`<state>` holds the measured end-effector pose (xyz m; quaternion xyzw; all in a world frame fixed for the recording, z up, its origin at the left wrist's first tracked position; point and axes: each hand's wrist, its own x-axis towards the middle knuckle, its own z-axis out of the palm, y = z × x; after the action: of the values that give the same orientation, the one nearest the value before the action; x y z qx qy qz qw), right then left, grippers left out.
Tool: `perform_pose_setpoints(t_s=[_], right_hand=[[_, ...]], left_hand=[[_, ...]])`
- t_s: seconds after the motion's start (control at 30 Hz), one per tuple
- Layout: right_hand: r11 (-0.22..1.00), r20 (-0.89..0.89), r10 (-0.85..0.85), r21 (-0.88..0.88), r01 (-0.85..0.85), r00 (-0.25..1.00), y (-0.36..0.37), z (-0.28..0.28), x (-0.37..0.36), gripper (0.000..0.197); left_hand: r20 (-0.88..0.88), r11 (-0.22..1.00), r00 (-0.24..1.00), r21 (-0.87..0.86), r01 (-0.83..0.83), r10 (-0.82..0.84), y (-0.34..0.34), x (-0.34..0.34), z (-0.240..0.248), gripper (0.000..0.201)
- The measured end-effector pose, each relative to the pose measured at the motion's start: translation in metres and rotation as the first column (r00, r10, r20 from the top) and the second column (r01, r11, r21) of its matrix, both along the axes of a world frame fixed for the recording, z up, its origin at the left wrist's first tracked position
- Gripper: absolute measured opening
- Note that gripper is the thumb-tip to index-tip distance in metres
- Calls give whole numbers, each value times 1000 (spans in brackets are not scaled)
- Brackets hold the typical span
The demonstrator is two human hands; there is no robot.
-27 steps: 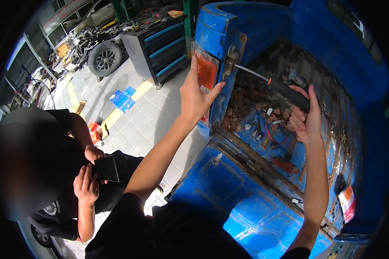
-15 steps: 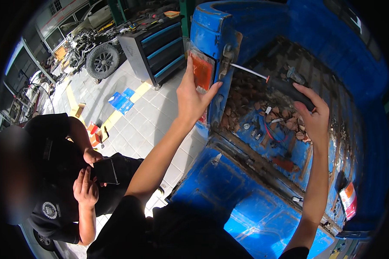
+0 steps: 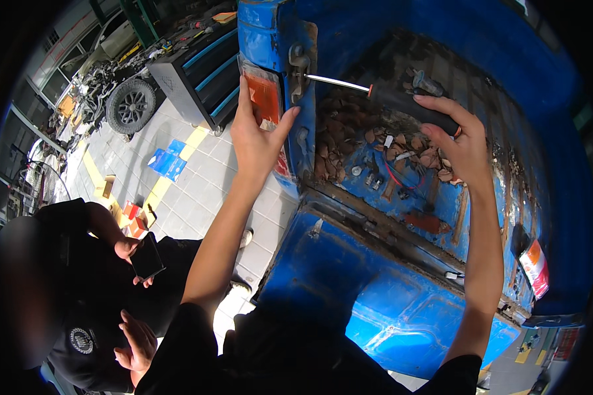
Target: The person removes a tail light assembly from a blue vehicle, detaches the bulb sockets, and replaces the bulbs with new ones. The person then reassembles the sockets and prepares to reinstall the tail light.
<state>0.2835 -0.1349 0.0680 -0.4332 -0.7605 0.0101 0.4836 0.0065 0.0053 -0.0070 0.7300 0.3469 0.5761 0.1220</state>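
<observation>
My right hand (image 3: pixel 461 141) is closed round the black handle of a screwdriver (image 3: pixel 405 105). Its shiny shaft runs left, and the tip meets the rusty metal latch plate (image 3: pixel 298 66) on the blue truck's corner post (image 3: pixel 260 39). Against the outer side of that post sits an orange and red tail light (image 3: pixel 265 97). With fingers along the light and the thumb at the post's inner edge, my left hand (image 3: pixel 255 141) grips the light in place. The light's inner side is hidden.
Dry leaves (image 3: pixel 336 141), loose wires (image 3: pixel 402 176) and a clear bulb-like part (image 3: pixel 428 82) lie in the truck bed. The lowered tailgate (image 3: pixel 310 263) is below my arms. At left a co-worker holds a phone (image 3: pixel 148 257); a tool cabinet (image 3: pixel 184 92) stands behind.
The view has shifted, so the truck appears farther left and higher. Both my hands keep their holds. The co-worker's nearer hand has come away from the phone and dropped lower.
</observation>
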Motion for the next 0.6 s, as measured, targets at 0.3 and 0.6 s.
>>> perform_pose_setpoints(t_s=[0.3, 0.6], right_hand=[[760, -720, -191, -539, -364, 667, -15, 8, -13, 27], [971, -484, -40, -223, -80, 874, -9, -4, -20, 28]], left_hand=[[-41, 999, 999, 4, -32, 32, -4, -2, 0, 94], [3, 1000, 1000, 22, -4, 3, -5, -4, 5, 94]])
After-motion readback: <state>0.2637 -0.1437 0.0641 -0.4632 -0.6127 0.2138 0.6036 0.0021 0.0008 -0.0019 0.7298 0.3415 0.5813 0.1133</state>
